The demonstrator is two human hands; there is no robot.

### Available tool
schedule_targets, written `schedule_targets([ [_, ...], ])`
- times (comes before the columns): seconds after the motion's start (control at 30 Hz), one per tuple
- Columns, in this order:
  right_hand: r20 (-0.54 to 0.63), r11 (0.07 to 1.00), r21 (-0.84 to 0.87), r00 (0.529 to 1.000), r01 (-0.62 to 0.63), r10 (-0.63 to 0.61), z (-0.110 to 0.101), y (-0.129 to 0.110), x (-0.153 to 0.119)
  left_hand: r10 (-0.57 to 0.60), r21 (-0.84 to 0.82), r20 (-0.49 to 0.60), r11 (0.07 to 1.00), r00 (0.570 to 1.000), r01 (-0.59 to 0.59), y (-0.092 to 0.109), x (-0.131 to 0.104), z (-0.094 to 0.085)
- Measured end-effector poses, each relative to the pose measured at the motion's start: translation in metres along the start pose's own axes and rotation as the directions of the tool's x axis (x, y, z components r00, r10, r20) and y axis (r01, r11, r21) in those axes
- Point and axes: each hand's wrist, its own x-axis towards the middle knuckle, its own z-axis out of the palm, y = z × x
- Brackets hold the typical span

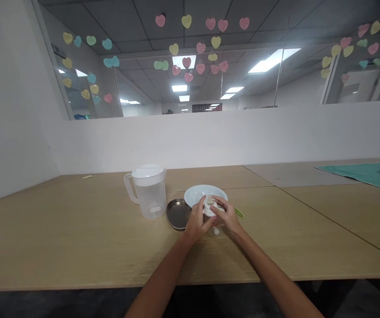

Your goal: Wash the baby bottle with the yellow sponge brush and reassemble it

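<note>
My left hand and my right hand come together over the table, their fingers closed around a small white lid-like piece with a clear knob on top. Behind them lies a white plate, partly covered by my fingers. Just below the held piece is a clear container with something white in it, mostly hidden by my hands. A round dark metal tray sits left of my left hand. Past my right hand, a green handle sticks out.
A translucent pitcher with a white lid stands left of the metal tray. Teal cloth lies at the far right of the wooden table. A small pale scrap is near the back left, before the wall.
</note>
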Motion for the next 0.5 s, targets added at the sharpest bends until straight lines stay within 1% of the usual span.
schedule_targets([
  [0.07, 0.028, 0.989, 0.132, 0.998, -0.064, 0.061, -0.001, 0.004, 0.002, -0.029, -0.039, 0.015, 0.999, 0.999, 0.029, -0.001, 0.000, 0.000],
  [0.1, 0.012, 0.985, 0.155, 0.997, -0.075, 0.074, -0.003, 0.006, 0.002, -0.030, -0.050, 0.023, 0.998, 0.999, 0.031, -0.001, -0.001, 0.001],
  [0.13, -0.036, 0.987, 0.146, 0.996, -0.073, 0.080, -0.004, 0.007, 0.003, -0.025, -0.054, 0.032, 0.998, 0.999, 0.027, -0.001, -0.001, 0.002],
  [0.2, -0.197, 0.997, 0.061, 0.979, -0.050, 0.061, -0.008, 0.009, 0.003, -0.009, -0.048, 0.043, 0.999, 0.999, 0.011, 0.000, -0.001, 0.003],
  [0.23, -0.271, 1.000, -0.001, 0.962, -0.030, 0.028, -0.009, 0.009, 0.002, -0.001, -0.038, 0.043, 0.999, 0.999, 0.003, 0.000, -0.001, 0.003],
  [0.27, -0.315, 0.998, -0.069, 0.949, 0.002, -0.024, -0.010, 0.009, 0.000, 0.007, -0.024, 0.038, 1.000, 0.999, -0.007, 0.001, -0.001, 0.003],
  [0.3, -0.317, 0.989, -0.140, 0.944, 0.050, -0.092, -0.011, 0.009, -0.002, 0.016, -0.006, 0.028, 1.000, 0.999, -0.016, 0.002, -0.001, 0.004],
  [0.33, -0.277, 0.971, -0.212, 0.945, 0.114, -0.172, -0.010, 0.008, -0.004, 0.024, 0.012, 0.018, 1.000, 1.000, -0.025, 0.003, -0.001, 0.004],
  [0.4, -0.144, 0.908, -0.335, 0.938, 0.253, -0.315, -0.008, 0.008, -0.007, 0.032, 0.045, 0.005, 0.998, 0.999, -0.032, 0.004, 0.000, 0.004],
  [0.43, -0.100, 0.879, -0.373, 0.929, 0.297, -0.357, -0.006, 0.008, -0.008, 0.029, 0.057, 0.000, 0.998, 1.000, -0.029, 0.004, 0.001, 0.004],
  [0.47, -0.094, 0.863, -0.396, 0.921, 0.314, -0.378, -0.005, 0.009, -0.009, 0.027, 0.068, -0.007, 0.997, 1.000, -0.027, 0.005, 0.001, 0.004],
  [0.5, -0.129, 0.861, -0.408, 0.914, 0.305, -0.385, -0.004, 0.009, -0.009, 0.029, 0.078, -0.015, 0.997, 0.999, -0.028, 0.005, 0.001, 0.004],
])
